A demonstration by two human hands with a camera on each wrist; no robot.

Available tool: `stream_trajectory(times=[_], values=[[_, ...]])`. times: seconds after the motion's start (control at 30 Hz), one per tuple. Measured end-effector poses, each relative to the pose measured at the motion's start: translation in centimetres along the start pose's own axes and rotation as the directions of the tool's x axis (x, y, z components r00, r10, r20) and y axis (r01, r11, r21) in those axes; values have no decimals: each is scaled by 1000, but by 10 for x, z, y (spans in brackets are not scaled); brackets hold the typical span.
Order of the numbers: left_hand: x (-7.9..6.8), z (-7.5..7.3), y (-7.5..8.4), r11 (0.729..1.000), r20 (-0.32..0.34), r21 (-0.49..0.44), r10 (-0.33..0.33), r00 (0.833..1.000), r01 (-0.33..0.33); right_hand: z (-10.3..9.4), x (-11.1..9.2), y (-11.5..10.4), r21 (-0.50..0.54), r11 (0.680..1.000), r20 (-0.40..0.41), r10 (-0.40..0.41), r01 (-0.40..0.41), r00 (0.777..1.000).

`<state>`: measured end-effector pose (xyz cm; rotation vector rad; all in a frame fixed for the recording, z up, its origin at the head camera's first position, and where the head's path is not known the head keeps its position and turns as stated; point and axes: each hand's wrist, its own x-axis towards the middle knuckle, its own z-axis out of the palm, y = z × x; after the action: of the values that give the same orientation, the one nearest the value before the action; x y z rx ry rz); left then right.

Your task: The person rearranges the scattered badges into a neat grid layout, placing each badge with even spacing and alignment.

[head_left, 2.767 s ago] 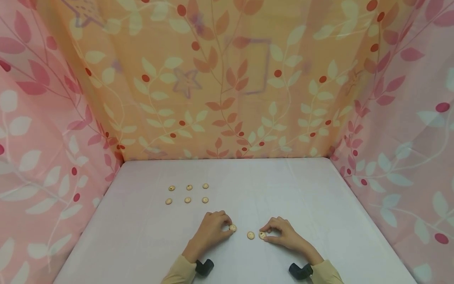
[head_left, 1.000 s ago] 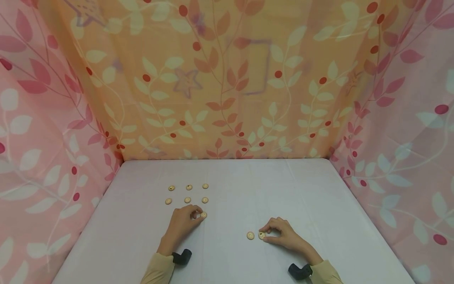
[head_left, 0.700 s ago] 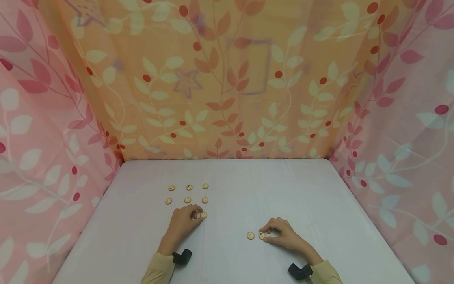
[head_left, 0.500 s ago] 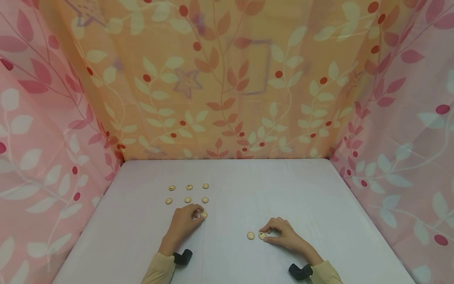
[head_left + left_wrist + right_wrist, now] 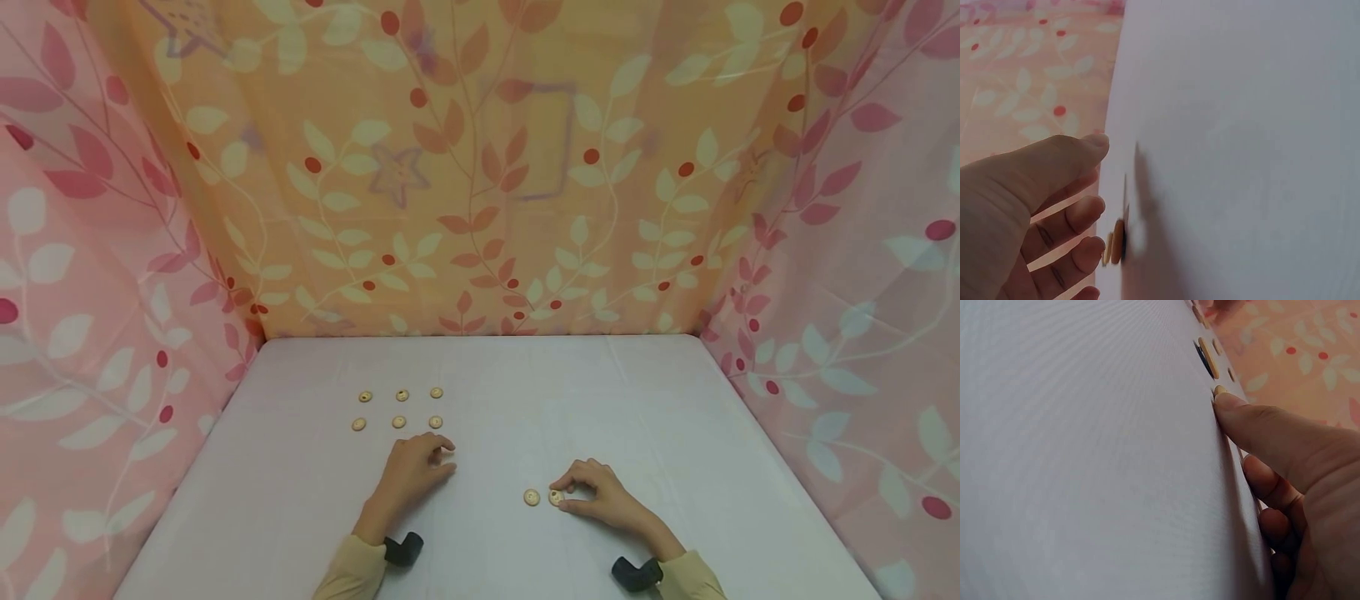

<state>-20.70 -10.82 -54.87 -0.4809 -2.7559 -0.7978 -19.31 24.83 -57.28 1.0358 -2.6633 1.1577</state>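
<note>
My left hand (image 5: 416, 467) is just in front of the near row of small round tan discs, such as the disc (image 5: 436, 422). Its thumb and fingers are parted, with no disc between them. In the left wrist view, discs (image 5: 1118, 240) stand edge-on beyond the fingertips. At centre right, the thumb and forefinger of my right hand (image 5: 600, 496) pinch a tan disc (image 5: 556, 497) with a dark mark on its face. Another disc (image 5: 532, 497) lies just left of it. In the right wrist view, the pinched disc (image 5: 1220, 390) barely shows past the thumb.
Discs lie in two rows of three on the white table (image 5: 637, 400), left of centre; the far row includes a disc (image 5: 365, 397) with a dark spot. A patterned orange curtain (image 5: 480, 167) closes off the back, and pink curtains (image 5: 862, 333) stand at both sides.
My left hand carried a disc leftward to near the rows, then its fingers parted and it shifted slightly right. That disc no longer shows in the head view. My right hand stays put.
</note>
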Motion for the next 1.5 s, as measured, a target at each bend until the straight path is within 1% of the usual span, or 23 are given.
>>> stream_trajectory(times=[0.07, 0.17, 0.27, 0.37, 0.43, 0.6, 0.8, 0.93, 1.1, 1.27, 1.5], values=[[1, 4, 4, 999, 2, 15, 33, 999, -33, 0, 0, 1, -6, 1000, 2, 9, -9, 1000], [3, 10, 11, 997, 28, 32, 62, 998, -63, 0, -1, 1, -16, 1000, 6, 18, -18, 1000], [3, 16, 19, 997, 70, 41, 69, 995, -72, 1, -1, 2, -19, 1000, 7, 11, -11, 1000], [3, 21, 27, 996, 105, 26, 81, 991, -84, 1, -1, 2, -18, 1000, 8, 0, 0, 1000], [3, 23, 32, 995, 115, 19, 96, 989, -99, 1, -1, 2, -17, 1000, 8, -4, 4, 1000], [4, 25, 46, 994, 148, -7, 109, 983, -109, 1, -1, 2, -19, 1000, 12, 2, -2, 1000], [7, 33, 59, 992, 200, 0, 126, 972, -128, 0, -1, 0, -32, 999, 22, 23, -23, 999], [8, 40, 66, 989, 219, 5, 142, 965, -147, 0, 0, -2, -36, 999, 22, 34, -33, 999], [9, 47, 73, 982, 218, 8, 183, 959, -190, 0, 0, -4, -23, 999, 16, 42, -42, 999], [10, 51, 79, 976, 223, 8, 209, 952, -216, 1, 0, -4, -7, 999, -2, 31, -31, 1000], [12, 56, 89, 970, 245, 6, 232, 941, -241, 1, 1, -6, -26, 999, -1, 27, -27, 1000]])
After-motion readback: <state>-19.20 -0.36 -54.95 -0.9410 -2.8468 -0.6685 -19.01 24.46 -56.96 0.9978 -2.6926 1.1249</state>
